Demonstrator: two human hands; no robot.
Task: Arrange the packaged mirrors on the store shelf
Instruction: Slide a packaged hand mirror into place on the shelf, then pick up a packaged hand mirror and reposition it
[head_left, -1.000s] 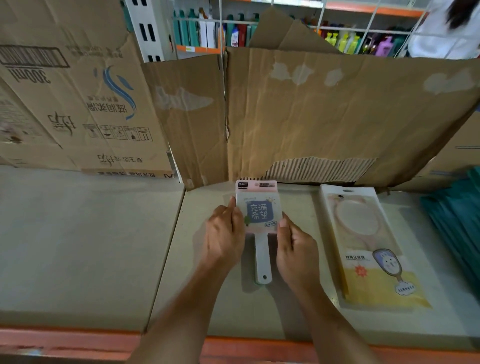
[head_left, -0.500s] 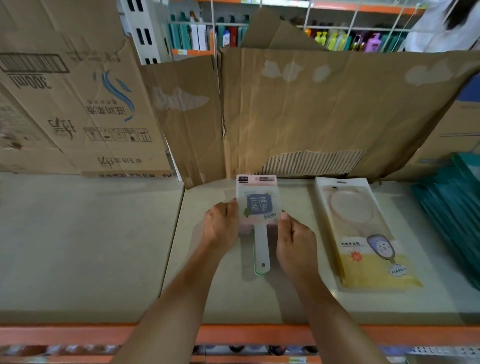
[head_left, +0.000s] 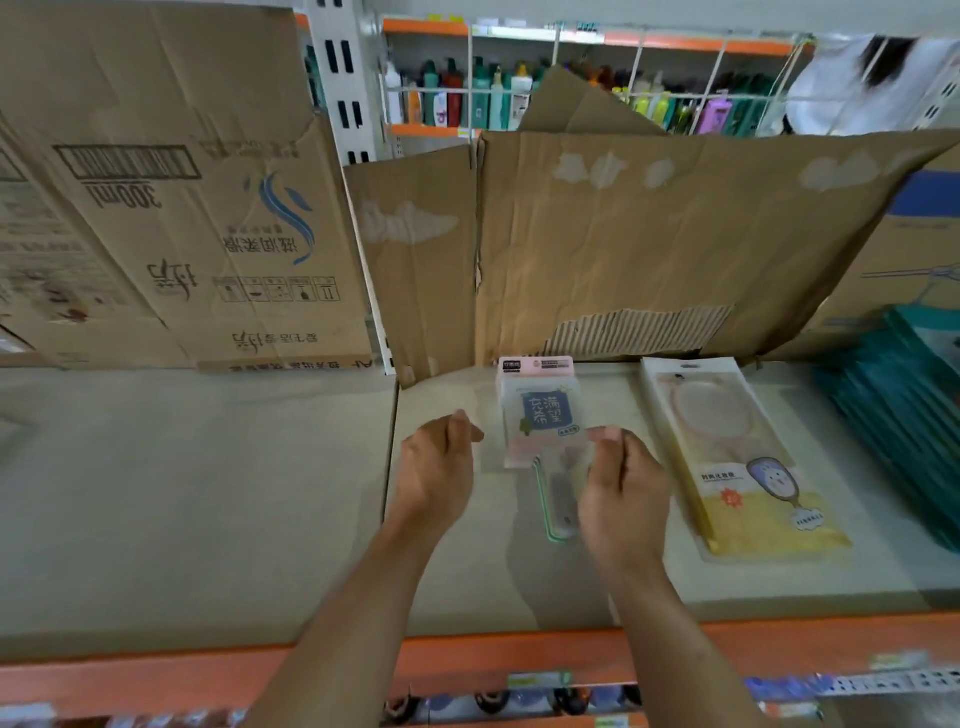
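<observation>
Pink packaged mirror (head_left: 540, 410) lies flat on your shelf (head_left: 208, 493), handle toward you, top edge near the cardboard sheet (head_left: 649, 244) at the back.
Your left hand (head_left: 441, 467) hovers just beside its left edge, fingers loosely curled, gripping nothing; your right hand (head_left: 621, 488) has its thumb at the pack's lower right corner, though blur hides whether it pinches there; a second packaged mirror (head_left: 727, 457) with a yellow base lies to the right, apart from the first; teal packs (head_left: 893, 405) sit stacked further right.

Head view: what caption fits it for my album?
Left hand and right hand flank a pink mirror pack on the shelf.
</observation>
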